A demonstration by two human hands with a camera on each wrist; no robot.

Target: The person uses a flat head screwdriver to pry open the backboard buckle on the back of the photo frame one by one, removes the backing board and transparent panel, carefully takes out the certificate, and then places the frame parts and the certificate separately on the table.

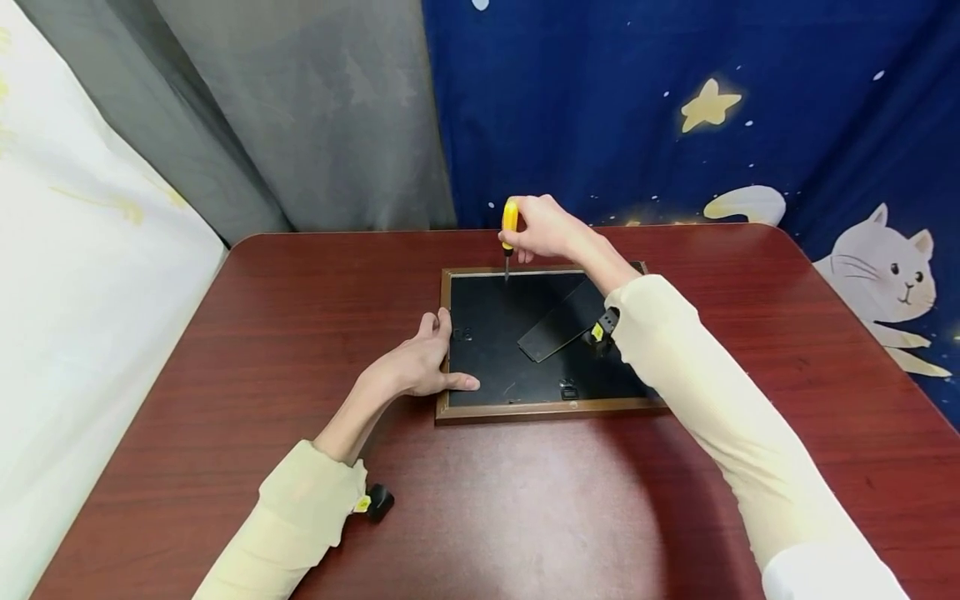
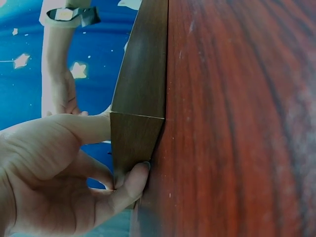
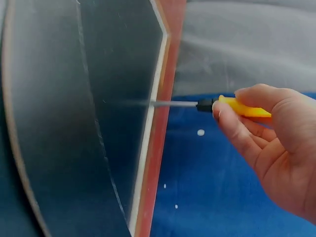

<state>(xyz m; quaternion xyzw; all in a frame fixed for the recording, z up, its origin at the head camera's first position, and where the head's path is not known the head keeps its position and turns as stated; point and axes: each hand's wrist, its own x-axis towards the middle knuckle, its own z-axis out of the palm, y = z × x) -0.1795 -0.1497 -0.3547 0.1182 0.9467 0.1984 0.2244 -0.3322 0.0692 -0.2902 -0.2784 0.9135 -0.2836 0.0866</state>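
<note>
A picture frame (image 1: 540, 410) lies face down on the table, its black backing board (image 1: 491, 304) upward. On the board are a slanted stand leg (image 1: 551, 333) and small metal hangers. My left hand (image 1: 420, 362) grips the frame's left side, thumb over the near-left part; the left wrist view shows the fingers around the wooden frame's corner (image 2: 136, 133). With my right hand (image 1: 551, 227) I pinch a yellow-handled screwdriver (image 1: 510, 218) upright. Its thin shaft (image 3: 180, 104) points down to the far inner edge, where the board meets the frame; exact contact at the tip is unclear.
The reddish-brown wooden table (image 1: 337, 283) extends around the frame on all sides. Behind it hang a grey curtain (image 1: 315, 108) and a blue curtain (image 1: 585, 108) with stars and a cat. White cloth (image 1: 82, 250) is at the left.
</note>
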